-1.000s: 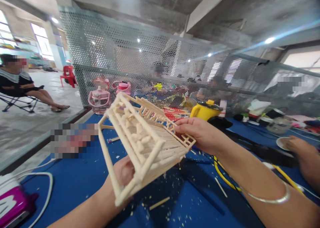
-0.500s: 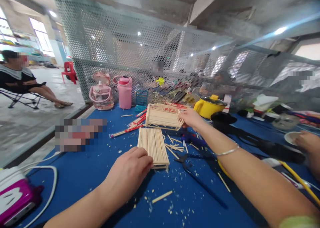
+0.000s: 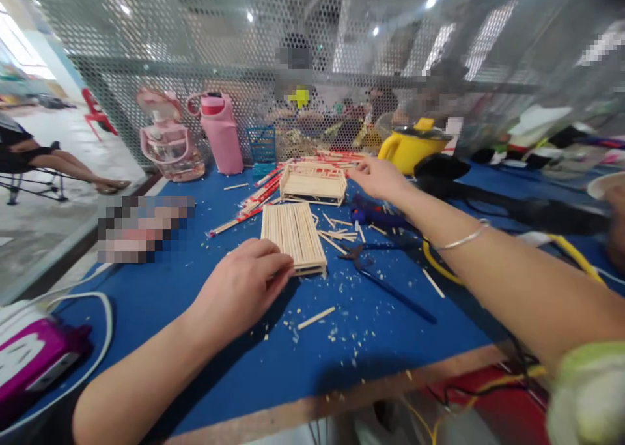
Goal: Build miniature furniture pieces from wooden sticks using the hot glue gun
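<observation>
A flat slatted piece made of pale sticks (image 3: 291, 233) lies on the blue table (image 3: 195, 360). My left hand (image 3: 247, 279) is closed on its near left corner, thumb and fingers together. Behind it stands a small stick frame with raised sides (image 3: 312, 186). My right hand (image 3: 375, 176) is just past the right end of that frame, fingers apart and holding nothing that shows. Short loose sticks (image 3: 342, 234) and pliers with dark handles (image 3: 390, 293) lie to the right of the slatted piece.
Red-wrapped stick bundles (image 3: 251, 202) lie behind, near two pink bottles (image 3: 222, 135) and a blue basket (image 3: 262, 146). A yellow pot (image 3: 415, 150) stands at the back right. A purple and white power strip (image 3: 36, 360) is at left. Another person's hand shows at the right edge.
The view has tilted down, showing the table's front edge. My right hand has let go of the raised-sided frame, which now stands on the table. My left hand keeps its hold.
</observation>
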Tool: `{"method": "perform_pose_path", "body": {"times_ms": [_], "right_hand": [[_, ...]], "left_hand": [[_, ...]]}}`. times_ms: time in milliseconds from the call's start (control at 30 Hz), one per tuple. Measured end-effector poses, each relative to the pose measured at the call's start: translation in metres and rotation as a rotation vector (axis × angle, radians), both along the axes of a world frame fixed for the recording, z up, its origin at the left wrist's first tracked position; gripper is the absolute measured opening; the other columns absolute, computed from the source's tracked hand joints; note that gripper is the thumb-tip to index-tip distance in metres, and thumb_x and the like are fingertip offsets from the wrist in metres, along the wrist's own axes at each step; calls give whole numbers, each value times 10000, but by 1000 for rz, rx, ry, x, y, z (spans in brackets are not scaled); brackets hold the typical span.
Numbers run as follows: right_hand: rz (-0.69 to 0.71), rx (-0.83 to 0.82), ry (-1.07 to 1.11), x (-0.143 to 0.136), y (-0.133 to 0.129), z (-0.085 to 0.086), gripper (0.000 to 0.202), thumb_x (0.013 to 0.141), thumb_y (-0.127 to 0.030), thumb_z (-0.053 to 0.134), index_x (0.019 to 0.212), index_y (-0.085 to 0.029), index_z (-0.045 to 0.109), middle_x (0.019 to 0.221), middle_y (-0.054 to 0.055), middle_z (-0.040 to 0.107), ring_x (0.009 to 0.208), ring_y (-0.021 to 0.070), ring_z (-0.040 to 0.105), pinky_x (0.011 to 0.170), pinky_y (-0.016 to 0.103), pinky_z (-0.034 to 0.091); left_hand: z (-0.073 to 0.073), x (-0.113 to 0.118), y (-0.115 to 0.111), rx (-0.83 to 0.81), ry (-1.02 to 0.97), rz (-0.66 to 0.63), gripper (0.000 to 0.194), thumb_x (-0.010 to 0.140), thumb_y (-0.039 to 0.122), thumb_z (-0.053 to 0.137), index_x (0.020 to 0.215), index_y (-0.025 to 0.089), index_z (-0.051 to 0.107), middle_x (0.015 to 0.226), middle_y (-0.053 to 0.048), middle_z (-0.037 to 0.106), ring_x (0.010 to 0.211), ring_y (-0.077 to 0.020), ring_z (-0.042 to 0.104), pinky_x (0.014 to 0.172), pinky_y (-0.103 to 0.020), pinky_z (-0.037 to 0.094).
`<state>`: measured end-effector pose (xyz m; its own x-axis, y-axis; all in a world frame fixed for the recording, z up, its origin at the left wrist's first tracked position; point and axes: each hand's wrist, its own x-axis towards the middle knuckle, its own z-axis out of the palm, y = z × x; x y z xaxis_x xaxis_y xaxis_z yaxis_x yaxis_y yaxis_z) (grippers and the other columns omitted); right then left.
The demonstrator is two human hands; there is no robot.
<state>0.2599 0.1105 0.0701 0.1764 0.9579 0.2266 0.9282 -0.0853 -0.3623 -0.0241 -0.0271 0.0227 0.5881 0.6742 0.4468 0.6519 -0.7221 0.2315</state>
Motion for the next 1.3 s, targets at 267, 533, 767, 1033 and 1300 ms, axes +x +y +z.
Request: {"method": "perform_pose_path", "body": {"times_ms": [267,533,767,1033,1300], "right_hand": [[207,-339,-431,41,-53,-27,525,671,-220,578,1193,-165,560,1152,140,623,1000,298,593,778,348,457],[189,-161,-395,36,-54,-36,418,722,-184,523,1134,-178,593,1042,112,671,946,268,609,756,314,440],[198,-3,35,32,-97,0,414,790,-525,513,913,-152,646,707,55,643,627,185,555,597,305,430],[541,-237,237,7,-171,16,407,797,-510,530,516,-217,557,779,41,706,594,164,574,517,278,469],[538,-114,34,5,-176,16,446,822,-515,478,471,-251,555,682,31,682,671,224,616,643,339,508]], "left_hand": [[0,1,1,71,-44,9,189,865,245,525,878,180,702,851,-51,664,752,-151,602,680,-265,487],[3,2,0,-41,-92,32,213,870,271,505,861,168,691,852,-57,675,769,-160,606,696,-264,466],[6,-2,7,-350,-448,270,229,878,357,453,827,197,608,733,-9,644,658,-141,567,606,-253,416],[6,-21,22,-592,-742,438,284,820,462,466,695,208,438,509,49,410,424,-93,346,404,-230,267],[-7,-22,28,-656,-428,407,363,719,453,594,589,213,355,471,49,452,419,-88,349,413,-246,259]]}}
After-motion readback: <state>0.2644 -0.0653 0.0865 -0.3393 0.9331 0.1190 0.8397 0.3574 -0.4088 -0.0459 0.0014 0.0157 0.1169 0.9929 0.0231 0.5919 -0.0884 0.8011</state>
